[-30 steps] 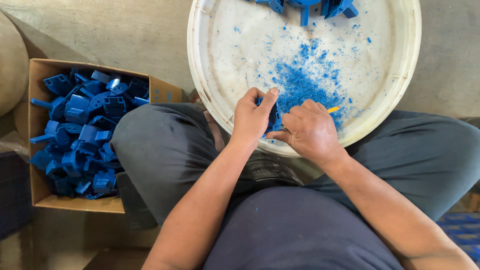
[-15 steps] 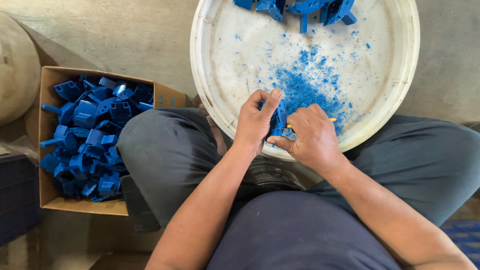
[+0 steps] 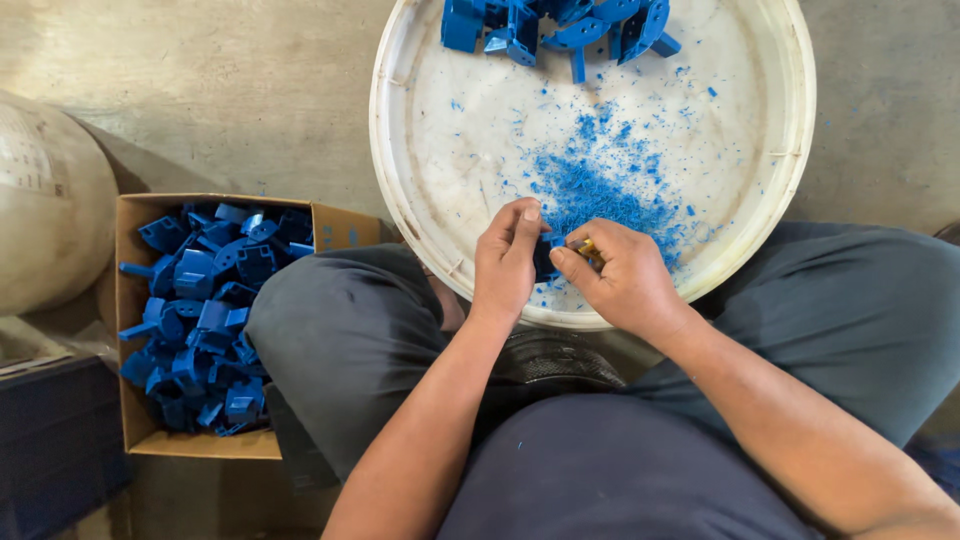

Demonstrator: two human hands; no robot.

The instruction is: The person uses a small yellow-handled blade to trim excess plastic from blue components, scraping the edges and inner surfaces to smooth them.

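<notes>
1. Left hand point(image 3: 505, 262): fingers curled around a small blue plastic part point(image 3: 545, 258), thumb on top, gripping it from the left side. The hand sits over the near rim of the white round tray point(image 3: 400, 190).
2. Right hand point(image 3: 620, 275): closed around a slim tool with a yellow section point(image 3: 586, 247), of which only a short length shows between the fingers. Its tip meets the blue part; the exact point of contact is hidden by the fingers.
3. Blue plastic part: held between both hands, mostly covered by them, just above the near edge of the tray. Its shape cannot be made out.
4. Tray: lies on the concrete floor point(image 3: 200, 90) in front of the seated person, its near rim tucked between the knees. The person wears dark grey trousers point(image 3: 340, 340).
5. Blue shavings point(image 3: 590, 185): a dense scatter of flakes and crumbs spreads across the middle of the tray, thickest just beyond the hands.
6. Pile of blue parts point(image 3: 550, 25): several bracket-like pieces lie heaped at the far edge of the tray, well apart from the hands.
7. Cardboard box point(image 3: 135, 300): stands on the floor beside the person's left knee, open and filled with many blue parts of the same colour.
8. Pale sack-like object point(image 3: 45, 200): large and rounded, rests just left of the box, partly cut off by the frame.
</notes>
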